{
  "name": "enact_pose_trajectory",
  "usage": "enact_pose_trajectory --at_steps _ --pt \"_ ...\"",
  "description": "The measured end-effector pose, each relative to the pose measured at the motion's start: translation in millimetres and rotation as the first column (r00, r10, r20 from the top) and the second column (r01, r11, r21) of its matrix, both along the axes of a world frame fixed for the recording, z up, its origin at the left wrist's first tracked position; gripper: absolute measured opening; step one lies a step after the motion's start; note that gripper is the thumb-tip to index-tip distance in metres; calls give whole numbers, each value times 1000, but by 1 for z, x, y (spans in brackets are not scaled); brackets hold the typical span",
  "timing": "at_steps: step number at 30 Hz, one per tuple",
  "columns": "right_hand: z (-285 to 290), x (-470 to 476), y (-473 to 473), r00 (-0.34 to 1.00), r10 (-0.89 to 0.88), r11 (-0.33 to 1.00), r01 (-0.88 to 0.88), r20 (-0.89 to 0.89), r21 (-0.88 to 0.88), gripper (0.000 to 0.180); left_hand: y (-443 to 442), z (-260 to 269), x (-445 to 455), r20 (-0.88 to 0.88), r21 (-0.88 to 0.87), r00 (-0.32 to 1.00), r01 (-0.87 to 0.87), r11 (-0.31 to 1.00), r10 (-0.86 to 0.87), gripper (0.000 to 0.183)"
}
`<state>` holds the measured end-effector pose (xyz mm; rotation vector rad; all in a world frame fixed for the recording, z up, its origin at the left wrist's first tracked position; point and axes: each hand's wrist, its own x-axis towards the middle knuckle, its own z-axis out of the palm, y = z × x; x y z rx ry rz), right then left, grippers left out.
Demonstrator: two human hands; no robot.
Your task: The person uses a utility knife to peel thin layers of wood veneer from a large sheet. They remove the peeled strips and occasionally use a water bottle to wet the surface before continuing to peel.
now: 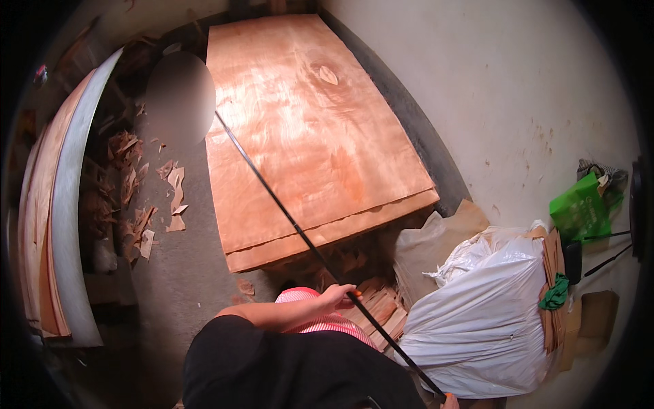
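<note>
My left hand (341,298) is closed around the middle of a long thin black pole (296,225). At the bottom edge, my right hand (449,402) holds the near end of the same pole, and only part of that hand shows. The pole runs diagonally up and left over a stack of large wood veneer sheets (306,168), its far end reaching a blurred patch at the stack's left edge. The top sheet has a knot mark with a leaf-shaped patch (328,75); a lower sheet juts out along the near edge.
Curved boards (43,220) and a pale sheet (76,194) stand at left. Torn veneer scraps (176,197) lie on the concrete floor. To the right are a bundle in white plastic (475,317), a green bag (580,209) and a pale wall (475,87).
</note>
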<state>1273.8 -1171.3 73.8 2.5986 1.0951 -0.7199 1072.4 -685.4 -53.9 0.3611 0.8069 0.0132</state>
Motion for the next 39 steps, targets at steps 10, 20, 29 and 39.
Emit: enact_pose_trajectory --at_steps 10,20,29,39 --pt "-53 -44 27 931 -243 970 230 -272 -82 38 53 -48 50 -65 301 990 -100 948 125 16" --pt "-166 4 93 989 -140 985 143 42 -97 32 25 -108 -34 -309 403 951 153 902 -23 16" --pt "-243 93 281 976 -219 976 219 6 11 36 -1 -59 -98 -488 473 860 115 873 151 19" --pt "-206 75 347 989 -110 972 127 -96 196 38 -45 -52 -136 -493 473 839 37 880 229 24"
